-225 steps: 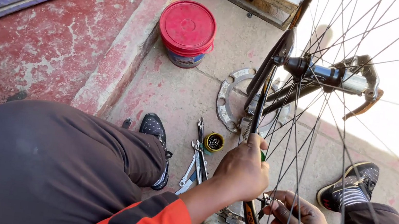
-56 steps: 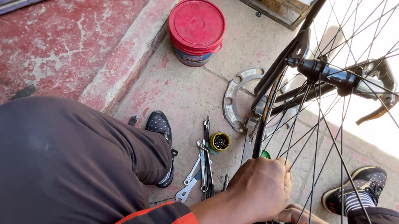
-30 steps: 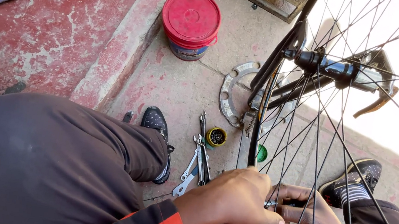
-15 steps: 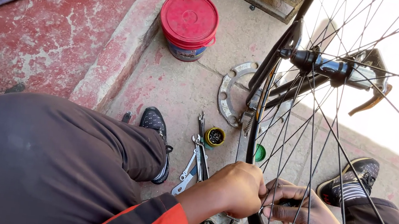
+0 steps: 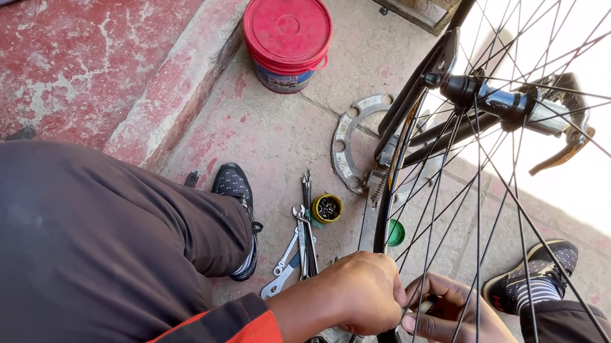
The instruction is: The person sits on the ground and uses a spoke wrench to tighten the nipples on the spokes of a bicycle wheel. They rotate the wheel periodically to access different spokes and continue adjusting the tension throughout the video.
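A spoked bicycle wheel (image 5: 390,207) stands upright between my knees, its hub (image 5: 491,100) at the upper right. My left hand (image 5: 364,291) is closed around the rim near its bottom. Behind the spokes my right hand (image 5: 459,324) pinches a small tool or spoke nipple at the rim, fingers closed; what it holds is too small to tell. Both hands touch the wheel at the same spot.
A red-lidded bucket (image 5: 287,33) stands on the concrete at the back. A flat metal ring (image 5: 346,139), wrenches and pliers (image 5: 300,234), a small round tin (image 5: 327,208) and a green cap (image 5: 395,233) lie by my left shoe (image 5: 238,194). A red curb (image 5: 185,67) runs left.
My left hand slid down the rim from higher up to meet the right hand near the bottom. The view shifted slightly; the wheel stays upright.
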